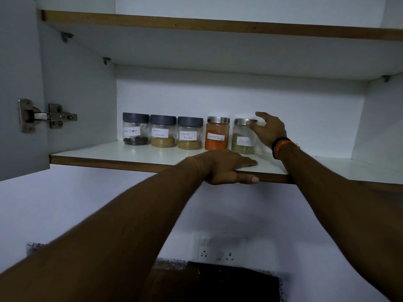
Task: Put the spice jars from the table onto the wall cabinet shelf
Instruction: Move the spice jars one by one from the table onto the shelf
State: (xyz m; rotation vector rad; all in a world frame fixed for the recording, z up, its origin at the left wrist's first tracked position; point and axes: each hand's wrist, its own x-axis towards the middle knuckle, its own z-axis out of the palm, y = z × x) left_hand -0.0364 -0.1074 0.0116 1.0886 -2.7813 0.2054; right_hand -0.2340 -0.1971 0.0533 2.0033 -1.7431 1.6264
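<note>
Five spice jars are lined up in a row at the back of the wall cabinet shelf (130, 152), all upright and close together. From the left, the black pepper jar (135, 129), the garam masala jar (163, 131) and the coriander powder jar (190, 133) are seen with dark grey lids and clear glass; dark whole spice fills the bottom of the first, tan powder the lower part of the other two. The red chilli powder jar (217, 133) is capped in silver metal and is nearly full of orange-red powder. The fifth jar (243, 136), also silver-lidded, holds greenish seeds; its white handwritten label is partly hidden.

The right hand (269, 128) is found at 3 o'clock of this last jar, fingers spread loosely apart, fingertips beside or just touching its lid; nothing is gripped. A dark and orange band (281, 147) is worn on that wrist. The left hand (229, 167) is laid on the shelf's front edge at 6 o'clock of the row, fingers flat on top, thumb under the edge.
</note>
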